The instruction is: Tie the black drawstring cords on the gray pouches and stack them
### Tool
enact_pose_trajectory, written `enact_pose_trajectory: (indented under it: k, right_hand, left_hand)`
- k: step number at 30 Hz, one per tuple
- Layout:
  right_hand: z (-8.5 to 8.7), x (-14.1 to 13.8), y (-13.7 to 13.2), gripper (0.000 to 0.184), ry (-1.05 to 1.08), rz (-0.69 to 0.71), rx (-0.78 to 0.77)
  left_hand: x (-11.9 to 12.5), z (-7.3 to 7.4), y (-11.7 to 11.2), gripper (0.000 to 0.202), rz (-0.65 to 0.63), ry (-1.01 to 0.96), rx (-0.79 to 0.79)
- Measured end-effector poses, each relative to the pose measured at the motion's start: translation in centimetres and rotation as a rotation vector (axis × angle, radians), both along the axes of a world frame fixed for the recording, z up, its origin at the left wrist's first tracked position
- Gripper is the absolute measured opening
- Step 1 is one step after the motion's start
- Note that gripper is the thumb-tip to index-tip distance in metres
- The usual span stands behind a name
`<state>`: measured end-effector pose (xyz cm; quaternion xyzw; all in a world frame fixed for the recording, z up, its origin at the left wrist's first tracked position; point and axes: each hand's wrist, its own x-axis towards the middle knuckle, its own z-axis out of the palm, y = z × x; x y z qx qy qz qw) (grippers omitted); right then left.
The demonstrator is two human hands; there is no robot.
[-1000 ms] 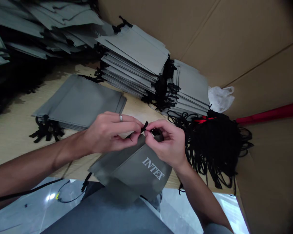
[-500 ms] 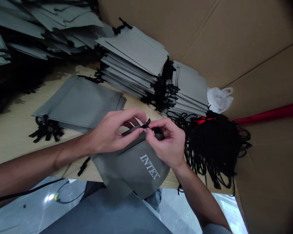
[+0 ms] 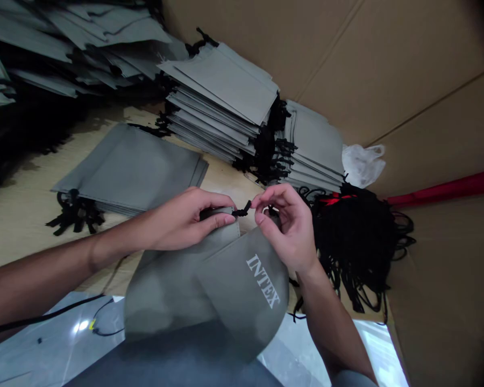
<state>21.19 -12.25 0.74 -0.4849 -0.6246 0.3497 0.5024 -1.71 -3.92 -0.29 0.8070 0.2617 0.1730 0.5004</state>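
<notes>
Grey bag: the grey bag you are handling hangs in the lower middle of the frame, between your hands, its lower part in front of your clothing; the white INTEX lettering slants down its right side.
Left hand: your left hand, near the centre, is closed on the bag's top edge, thumb in front and fingers behind.
Right hand: your right hand, right of centre, holds the bag's other upper edge in its curled fingers; its thumb and forefinger tips stand narrowly apart.
Knotted cord: the short black cord end pokes out from the bag's edge by your left fingertips, pointing toward your right forefinger; whether they touch, you cannot tell from here.
Flat pile: grey bags lie left of centre on the worktop, black cord ends bunched at their lower left corner.
Stacks: you have a tall stack at upper middle, a smaller stack right of it and a loose heap at upper left.
Cord bundle: black cords lie at right, with a red tie on top.
White plastic: a crumpled bag sits just above the bundle.
</notes>
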Motion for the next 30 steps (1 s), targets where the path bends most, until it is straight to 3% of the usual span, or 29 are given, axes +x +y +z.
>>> enact_pose_trajectory:
  k: [8,18,23,30]
  right_hand:
    - [-0.2,0.4,0.6,0.022,0.083,0.036,-0.122]
    - [-0.1,0.6,0.5,0.017,0.083,0.056,-0.108]
    - [-0.1,0.4,0.3,0.046,-0.071,0.169,-0.096]
    - [-0.5,0.0,0.3,0.02,-0.161,0.19,0.004]
  left_hand:
    - [-0.3,0.0,0.2,0.037,-0.041,0.028,0.12]
    - [-0.5,0.8,0.1,0.031,-0.128,0.033,0.134]
    - [-0.5,1.0,-0.2,0.028,-0.123,0.065,0.133]
    - [-0.6,1.3,-0.2,0.032,-0.153,0.069,0.121]
